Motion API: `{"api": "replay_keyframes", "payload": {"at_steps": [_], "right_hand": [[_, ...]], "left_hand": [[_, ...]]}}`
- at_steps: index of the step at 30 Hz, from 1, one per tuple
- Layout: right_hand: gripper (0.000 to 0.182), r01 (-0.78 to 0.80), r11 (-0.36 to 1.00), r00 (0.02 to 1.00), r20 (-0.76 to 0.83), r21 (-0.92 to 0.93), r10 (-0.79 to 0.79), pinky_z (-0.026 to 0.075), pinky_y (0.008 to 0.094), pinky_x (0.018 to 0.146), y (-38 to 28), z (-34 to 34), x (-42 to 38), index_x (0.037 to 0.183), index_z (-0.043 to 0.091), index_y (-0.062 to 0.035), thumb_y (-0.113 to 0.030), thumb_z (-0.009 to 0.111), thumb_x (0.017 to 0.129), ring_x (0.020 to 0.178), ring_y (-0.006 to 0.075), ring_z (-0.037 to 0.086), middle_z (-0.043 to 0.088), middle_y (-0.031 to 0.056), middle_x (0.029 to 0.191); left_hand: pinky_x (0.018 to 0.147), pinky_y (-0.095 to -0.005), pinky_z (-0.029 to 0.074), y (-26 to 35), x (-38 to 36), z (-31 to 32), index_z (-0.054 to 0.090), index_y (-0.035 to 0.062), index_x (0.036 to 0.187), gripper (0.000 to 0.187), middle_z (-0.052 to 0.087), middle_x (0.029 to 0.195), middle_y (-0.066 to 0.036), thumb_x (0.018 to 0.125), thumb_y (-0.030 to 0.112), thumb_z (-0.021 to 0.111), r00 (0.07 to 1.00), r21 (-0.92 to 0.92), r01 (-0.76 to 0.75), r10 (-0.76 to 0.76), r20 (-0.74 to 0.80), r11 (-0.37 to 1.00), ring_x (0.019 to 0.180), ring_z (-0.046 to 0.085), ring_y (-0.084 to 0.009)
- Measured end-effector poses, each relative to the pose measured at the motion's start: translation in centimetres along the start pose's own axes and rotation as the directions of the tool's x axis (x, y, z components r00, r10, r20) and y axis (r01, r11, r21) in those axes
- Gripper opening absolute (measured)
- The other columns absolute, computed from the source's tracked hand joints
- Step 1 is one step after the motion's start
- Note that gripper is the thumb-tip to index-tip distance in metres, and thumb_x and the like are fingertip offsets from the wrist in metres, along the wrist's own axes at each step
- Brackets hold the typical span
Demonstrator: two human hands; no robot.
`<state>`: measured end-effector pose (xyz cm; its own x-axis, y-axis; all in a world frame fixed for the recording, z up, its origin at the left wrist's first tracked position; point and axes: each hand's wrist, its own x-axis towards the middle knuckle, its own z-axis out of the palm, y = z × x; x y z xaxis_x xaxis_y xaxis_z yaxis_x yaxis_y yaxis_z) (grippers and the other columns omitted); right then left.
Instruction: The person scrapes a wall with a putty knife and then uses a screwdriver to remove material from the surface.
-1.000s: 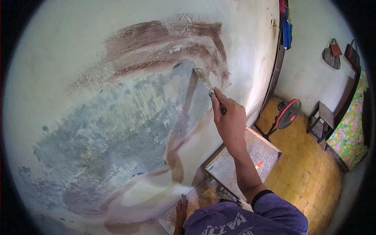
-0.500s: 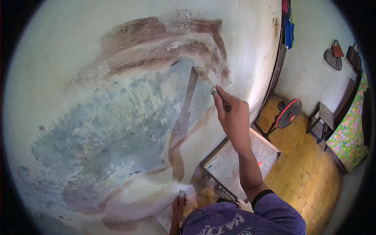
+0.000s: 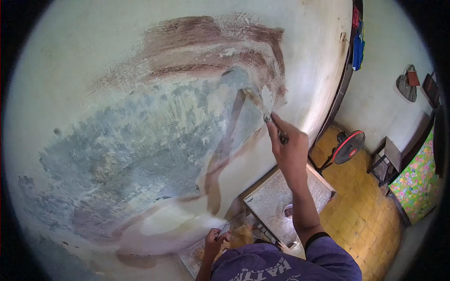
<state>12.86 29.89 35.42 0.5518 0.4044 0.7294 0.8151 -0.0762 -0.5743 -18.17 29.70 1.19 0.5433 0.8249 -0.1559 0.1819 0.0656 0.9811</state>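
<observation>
My right hand (image 3: 291, 147) is closed around the handle of a putty knife (image 3: 257, 100). The blade's tip is at the wall (image 3: 309, 61), near the upper right edge of a rough grey-blue patch (image 3: 150, 140) where the surface coat looks worn off. Brown smears (image 3: 187, 35) arch above that patch. A long shadow of the arm and tool falls on the wall below the blade. Low in the view, near the wall's base, my left hand (image 3: 213, 244) has its fingers curled; what is in them is too small to name.
Below my right forearm is a speckled tabletop (image 3: 267, 201) with a small white-rimmed bowl (image 3: 288, 212). A black-and-red fan (image 3: 348, 147) and a small stool (image 3: 386, 155) stand on yellow floor tiles (image 3: 361, 206). Flowered cloth (image 3: 415, 180) is at far right; a grey bag (image 3: 406, 89) hangs behind.
The view has shifted, and the bowl now shows beside my forearm. The putty knife sits slightly lower on the wall patch. My left hand has turned, and the thin upright object in it no longer shows clearly.
</observation>
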Motion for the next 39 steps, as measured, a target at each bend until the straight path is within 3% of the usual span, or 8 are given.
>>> {"api": "replay_keyframes", "payload": {"at_steps": [3, 8, 15, 22, 28, 33, 36, 39], "right_hand": [[0.026, 0.037, 0.999, 0.999, -0.015, 0.006, -0.037, 0.051, 0.0369, 0.058, 0.2, 1.2, -1.0, 0.111, 0.072, -0.0047, -0.020, 0.069, 0.090, 0.064, 0.0299, 0.068, 0.068, 0.0172, 0.077], [0.025, 0.040, 0.995, 0.999, -0.031, -0.089, -0.043, 0.051, 0.0340, 0.056, -2.2, -0.5, 0.0, 0.110, 0.073, -0.0082, -0.020, 0.071, 0.088, 0.062, 0.0260, 0.068, 0.068, 0.0118, 0.076], [0.023, 0.137, 0.990, 0.980, -0.149, 0.027, -0.132, 0.050, 0.0346, 0.054, -3.2, 1.6, 1.3, 0.106, 0.075, -0.0099, -0.019, 0.074, 0.086, 0.058, 0.0247, 0.066, 0.068, 0.0094, 0.074], [0.027, 0.212, 0.976, 0.956, -0.198, -0.046, -0.216, 0.050, 0.0335, 0.052, -2.8, 3.2, -0.2, 0.112, 0.073, -0.0122, -0.019, 0.074, 0.086, 0.057, 0.0220, 0.065, 0.068, 0.0082, 0.076], [0.029, 0.181, 0.983, 0.939, -0.290, -0.045, -0.186, 0.051, 0.0355, 0.053, -3.7, 4.5, 2.2, 0.116, 0.070, -0.0128, -0.023, 0.071, 0.089, 0.060, 0.0270, 0.066, 0.067, 0.0088, 0.080], [0.027, 0.194, 0.979, 0.964, -0.176, -0.058, -0.201, 0.050, 0.0384, 0.052, -5.0, 3.7, -0.4, 0.116, 0.068, -0.0107, -0.021, 0.067, 0.091, 0.061, 0.0290, 0.065, 0.066, 0.0102, 0.081], [0.028, 0.192, 0.979, 0.957, -0.206, -0.063, -0.201, 0.050, 0.0381, 0.052, -4.8, 4.8, 0.4, 0.116, 0.067, -0.0105, -0.021, 0.068, 0.090, 0.060, 0.0288, 0.065, 0.065, 0.0103, 0.080], [0.029, 0.185, 0.980, 0.951, -0.240, -0.066, -0.196, 0.049, 0.0378, 0.050, -5.4, 4.8, 2.1, 0.117, 0.067, -0.0107, -0.021, 0.068, 0.090, 0.059, 0.0282, 0.064, 0.064, 0.0097, 0.078]], "left_hand": [[0.062, -0.0264, 0.050, -0.3, -0.3, 0.1, 0.058, -0.0031, 0.100, 0.023, 0.068, 0.080, -0.009, 0.092, 0.015, 0.068, 0.995, 0.027, -0.099, 0.100, -0.025, 0.995, 0.070, 0.064, -0.0125], [0.059, -0.0282, 0.048, 1.7, -1.1, -0.2, 0.061, -0.0010, 0.093, 0.018, 0.066, 0.076, -0.007, 0.094, 0.017, 0.064, 0.997, -0.049, -0.010, 0.006, -0.078, 0.999, 0.063, 0.059, -0.0112], [0.056, -0.0277, 0.045, 2.9, -1.7, -0.8, 0.060, 0.0027, 0.086, 0.022, 0.060, 0.067, -0.004, 0.095, 0.022, 0.063, 0.994, -0.003, 0.065, -0.065, -0.093, 0.998, 0.059, 0.055, -0.0091], [0.052, -0.0292, 0.043, -1.4, -2.3, -1.2, 0.059, 0.0029, 0.086, 0.025, 0.057, 0.065, -0.003, 0.092, 0.026, 0.066, 0.982, 0.047, 0.067, -0.058, -0.178, 0.997, 0.056, 0.053, -0.0104], [0.054, -0.0305, 0.040, -0.5, -2.6, -1.1, 0.059, 0.0025, 0.087, 0.026, 0.056, 0.065, -0.002, 0.091, 0.027, 0.067, 0.981, 0.045, 0.111, -0.103, -0.162, 0.993, 0.059, 0.050, -0.0105], [0.052, -0.0300, 0.037, -1.7, -2.0, -1.5, 0.058, 0.0039, 0.085, 0.025, 0.054, 0.064, -0.002, 0.091, 0.026, 0.068, 0.975, 0.104, 0.054, -0.030, -0.218, 0.993, 0.057, 0.048, -0.0103], [0.051, -0.0298, 0.037, -2.2, -1.8, -2.0, 0.057, 0.0045, 0.084, 0.025, 0.053, 0.063, -0.002, 0.091, 0.025, 0.069, 0.972, -0.015, 0.077, -0.079, -0.223, 0.997, 0.057, 0.047, -0.0098], [0.051, -0.0299, 0.037, 0.4, -2.1, -2.1, 0.056, 0.0042, 0.083, 0.026, 0.052, 0.062, -0.001, 0.090, 0.024, 0.070, 0.976, 0.124, 0.067, -0.039, -0.213, 0.990, 0.056, 0.046, -0.0093]]}}
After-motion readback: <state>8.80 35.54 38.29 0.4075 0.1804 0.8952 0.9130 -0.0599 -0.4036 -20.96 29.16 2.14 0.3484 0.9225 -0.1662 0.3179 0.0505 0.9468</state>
